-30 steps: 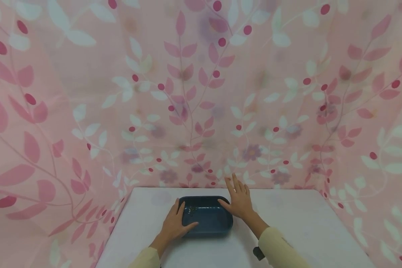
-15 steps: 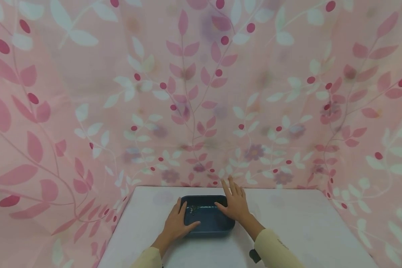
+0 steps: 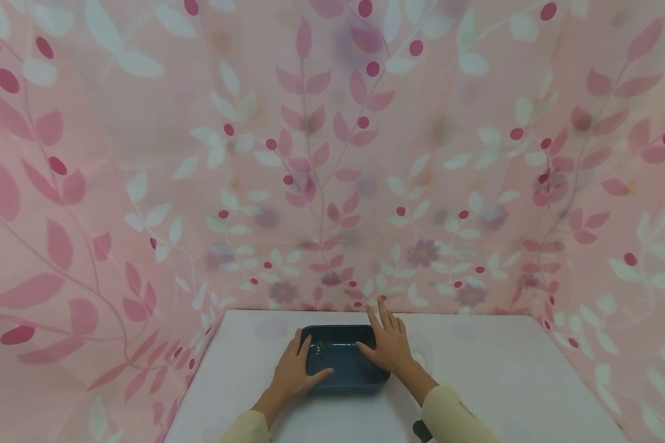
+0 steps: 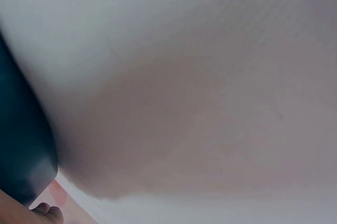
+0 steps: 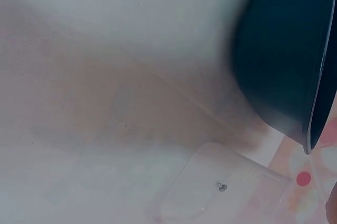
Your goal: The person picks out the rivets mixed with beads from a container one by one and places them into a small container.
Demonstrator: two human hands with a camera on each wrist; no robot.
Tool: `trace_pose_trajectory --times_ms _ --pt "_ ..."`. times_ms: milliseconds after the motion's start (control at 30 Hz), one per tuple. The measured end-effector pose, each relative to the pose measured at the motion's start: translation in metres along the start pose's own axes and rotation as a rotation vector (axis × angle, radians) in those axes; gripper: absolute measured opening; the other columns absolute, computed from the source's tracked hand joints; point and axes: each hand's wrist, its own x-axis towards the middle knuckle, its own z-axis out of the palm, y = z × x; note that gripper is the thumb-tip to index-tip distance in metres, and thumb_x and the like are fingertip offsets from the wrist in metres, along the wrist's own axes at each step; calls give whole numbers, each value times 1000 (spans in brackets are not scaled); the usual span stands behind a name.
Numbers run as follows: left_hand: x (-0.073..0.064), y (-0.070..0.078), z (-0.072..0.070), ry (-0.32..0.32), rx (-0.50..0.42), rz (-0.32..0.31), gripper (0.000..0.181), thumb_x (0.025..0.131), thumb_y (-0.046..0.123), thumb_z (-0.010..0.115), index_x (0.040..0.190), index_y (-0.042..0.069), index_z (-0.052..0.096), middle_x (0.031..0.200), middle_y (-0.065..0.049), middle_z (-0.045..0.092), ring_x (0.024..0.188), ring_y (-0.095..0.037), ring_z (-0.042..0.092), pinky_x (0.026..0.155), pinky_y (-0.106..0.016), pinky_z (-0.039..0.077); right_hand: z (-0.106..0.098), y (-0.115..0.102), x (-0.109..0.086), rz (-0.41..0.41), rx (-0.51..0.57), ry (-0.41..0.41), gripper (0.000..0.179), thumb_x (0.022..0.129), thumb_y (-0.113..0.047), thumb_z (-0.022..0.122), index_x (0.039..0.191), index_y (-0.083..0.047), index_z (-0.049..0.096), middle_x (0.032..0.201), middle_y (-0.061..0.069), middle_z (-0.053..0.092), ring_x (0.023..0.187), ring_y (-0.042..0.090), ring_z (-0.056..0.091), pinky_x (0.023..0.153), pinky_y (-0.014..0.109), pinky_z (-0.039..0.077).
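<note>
A dark blue rectangular tray (image 3: 349, 372) with raised walls sits on the white table between both hands. Several tiny shiny bits (image 3: 319, 351) lie inside it, toward the back left. The left hand (image 3: 292, 370) rests along the tray's left side, fingers extended and thumb over the near left corner. On the opposite side, the right hand (image 3: 389, 346) lies at the right rim with its fingers spread toward the back and its thumb reaching over the inside. Part of the tray's outer wall (image 5: 284, 61) fills the right of the right wrist view.
A see-through container (image 5: 195, 203) with a small metallic piece (image 5: 222, 186) in it stands right of the tray, mostly behind the right forearm in the head view. A dark object (image 3: 422, 431) shows beside the right sleeve. Pink leaf-patterned cloth (image 3: 332, 154) hangs behind the table.
The right hand has come slightly left and nearer, closer in over the tray's right rim. The left hand and tray keep their places; the head view has shifted a little.
</note>
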Motion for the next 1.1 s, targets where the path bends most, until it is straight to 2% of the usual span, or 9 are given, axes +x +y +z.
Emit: trace_pose_trajectory --times_ms 133,267,367,500,700,900,1100 --pt "-5 1 4 -12 -8 3 110 75 81 59 152 7 36 163 -20 21 144 -39 34 110 -57 37 2 0 -7 -8 -11 20 95 79 -57 73 154 -13 35 163 18 21 131 44 46 105 62 36" --pt "-9 2 8 -22 -10 13 110 76 83 56 153 7 35 163 -20 20 144 -39 34 110 -57 36 4 1 -15 7 -14 28 94 78 -57 74 153 -13 37 163 18 23 130 44 47 104 63 37" --pt "-8 2 6 -5 -17 14 110 75 83 57 152 7 36 163 -20 21 144 -40 35 110 -57 37 5 0 -14 2 5 37 94 79 -55 75 153 -12 37 162 19 23 130 43 47 104 63 36" --pt "-4 -2 4 -6 5 3 111 75 85 55 153 8 36 163 -19 20 145 -38 34 111 -55 37 7 -2 -10 -16 32 44 94 78 -53 77 153 -10 37 162 20 24 129 42 47 103 64 36" --pt "1 -3 0 -5 -12 1 112 74 85 55 153 8 35 163 -19 20 146 -38 32 113 -55 34 13 -1 -6 -10 43 53 96 76 -50 79 153 -12 37 162 19 24 129 40 46 103 64 36" --pt "1 -2 0 -11 9 18 111 75 85 55 152 7 37 163 -21 21 145 -39 34 113 -55 34 20 2 -6 6 46 39 97 77 -52 79 154 -14 35 163 17 22 130 41 46 105 64 35" --pt "0 -1 -2 -19 24 22 111 75 83 56 152 6 36 162 -22 20 145 -39 34 113 -55 34 15 -4 -6 2 56 -15 95 79 -52 76 155 -14 33 164 17 20 133 41 44 107 63 33"
